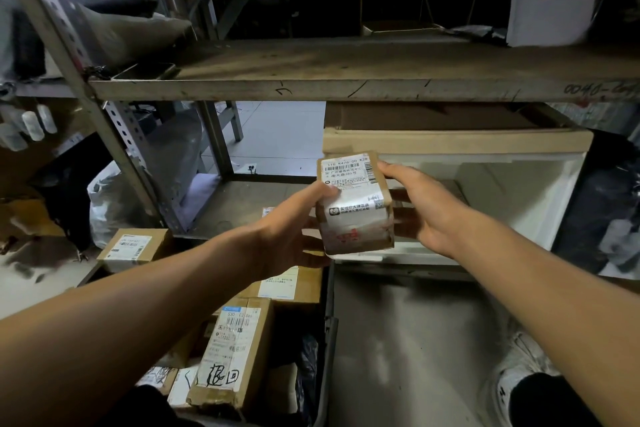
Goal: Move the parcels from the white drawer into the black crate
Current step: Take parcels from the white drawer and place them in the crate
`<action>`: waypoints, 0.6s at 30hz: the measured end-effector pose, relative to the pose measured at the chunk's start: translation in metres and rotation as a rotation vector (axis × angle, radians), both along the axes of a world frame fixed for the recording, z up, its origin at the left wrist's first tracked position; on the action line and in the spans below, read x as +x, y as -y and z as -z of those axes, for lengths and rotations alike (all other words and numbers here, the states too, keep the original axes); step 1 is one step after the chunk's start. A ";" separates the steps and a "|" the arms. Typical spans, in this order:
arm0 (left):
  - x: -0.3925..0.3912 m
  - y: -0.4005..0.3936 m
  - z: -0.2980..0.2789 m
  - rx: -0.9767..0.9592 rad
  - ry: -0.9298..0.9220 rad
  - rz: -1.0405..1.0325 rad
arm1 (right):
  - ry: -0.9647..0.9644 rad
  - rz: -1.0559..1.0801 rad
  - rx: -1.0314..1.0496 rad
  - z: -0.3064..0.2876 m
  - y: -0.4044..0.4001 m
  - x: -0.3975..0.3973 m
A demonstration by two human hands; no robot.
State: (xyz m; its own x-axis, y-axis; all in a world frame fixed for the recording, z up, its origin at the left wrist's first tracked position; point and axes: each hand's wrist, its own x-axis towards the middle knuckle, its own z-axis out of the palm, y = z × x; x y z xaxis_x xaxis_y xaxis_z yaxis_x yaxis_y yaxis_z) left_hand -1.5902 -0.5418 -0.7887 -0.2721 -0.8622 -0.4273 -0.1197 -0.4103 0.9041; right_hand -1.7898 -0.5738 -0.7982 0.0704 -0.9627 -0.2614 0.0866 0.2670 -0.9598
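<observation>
Fingers of both hands clamp one taped cardboard parcel (355,204) between them: the left hand (294,229) grips its near-left side with the thumb on the label, the right hand (420,208) holds the far-right side, fingers curled behind it. Judging by this, the carry step is under way, the parcel held above the front edge of the white drawer (485,184). Next it must swing toward seven o'clock and go down into the black crate (329,340), among the boxes already there.
</observation>
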 end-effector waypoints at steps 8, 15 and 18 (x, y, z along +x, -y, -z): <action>0.024 -0.002 0.003 -0.056 0.026 -0.057 | -0.003 -0.121 0.023 -0.004 -0.013 0.013; 0.068 -0.010 0.013 -0.023 0.132 -0.119 | 0.056 -0.125 0.056 0.029 -0.021 0.052; 0.076 -0.020 0.023 0.005 0.162 -0.118 | 0.040 -0.128 0.081 0.047 -0.028 0.064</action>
State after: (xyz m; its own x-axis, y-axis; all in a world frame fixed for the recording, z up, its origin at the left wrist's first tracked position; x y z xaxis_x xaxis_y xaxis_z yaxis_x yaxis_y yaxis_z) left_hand -1.5137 -0.5221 -0.8114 -0.0968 -0.8818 -0.4616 -0.2143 -0.4345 0.8748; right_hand -1.7263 -0.5459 -0.8451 0.2030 -0.9211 -0.3321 0.0847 0.3544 -0.9312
